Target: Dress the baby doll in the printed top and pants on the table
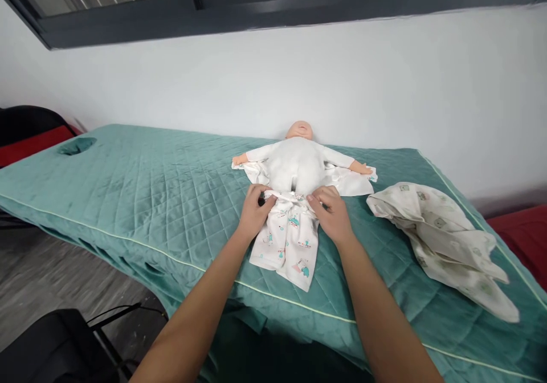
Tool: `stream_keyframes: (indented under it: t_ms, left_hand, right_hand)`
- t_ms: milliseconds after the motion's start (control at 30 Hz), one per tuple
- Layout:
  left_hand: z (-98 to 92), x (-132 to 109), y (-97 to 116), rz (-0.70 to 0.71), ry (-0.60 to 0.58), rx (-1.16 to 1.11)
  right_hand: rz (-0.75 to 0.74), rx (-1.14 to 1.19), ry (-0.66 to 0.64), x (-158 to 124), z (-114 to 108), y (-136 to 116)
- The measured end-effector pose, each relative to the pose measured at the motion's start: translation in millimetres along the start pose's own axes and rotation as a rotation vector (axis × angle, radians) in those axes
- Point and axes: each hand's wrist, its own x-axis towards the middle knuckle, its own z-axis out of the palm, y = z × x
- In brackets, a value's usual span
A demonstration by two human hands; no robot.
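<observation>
A baby doll (294,163) with a white cloth body lies on its back, arms spread to both sides. Under its arms a white printed top (347,181) is spread out. Small white baby pants (285,246) with coloured prints lie at the doll's lower end, legs pointing towards me. My left hand (256,209) pinches the waistband at its left side. At the right side of the same waistband, my right hand (331,212) is closed with thumb and fingers on the fabric. The doll's legs are hidden.
A crumpled white patterned cloth (444,240) lies to the right on the green quilted bed cover (149,195). The bed has a face hole (77,146) at the far left. Behind it rises a white wall (179,81) below a dark window frame (273,7). A black chair (55,343) stands at lower left.
</observation>
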Motion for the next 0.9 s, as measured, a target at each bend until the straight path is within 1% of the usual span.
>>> stream_keyframes:
  t_ms: [167,300,500,633,767,900]
  left_hand:
    - [1.1,3.4,-2.1,0.006,-0.006,0.017]
    - [2.0,3.8,-2.2,0.004,0.003,0.058]
    - [4.0,4.6,-3.6,0.010,0.009,0.062]
    - [5.5,4.8,-6.2,0.009,0.011,0.060]
    - [5.9,5.0,-8.0,0.004,0.003,0.067]
    - [6.1,4.9,-7.1,0.006,0.003,0.087]
  right_hand:
    - [0.262,0.071,-0.042,-0.7,-0.1,0.4]
    - [0.378,0.104,-0.086,-5.8,-0.8,-2.1]
    - [0.443,0.122,-0.078,-23.5,-1.2,-10.7]
    - [0.484,0.109,-0.038,-32.5,1.5,-17.8]
    - [0.495,0.099,0.017,-32.6,4.9,-20.5]
    - [0.459,0.063,0.086,-29.3,6.8,-17.1]
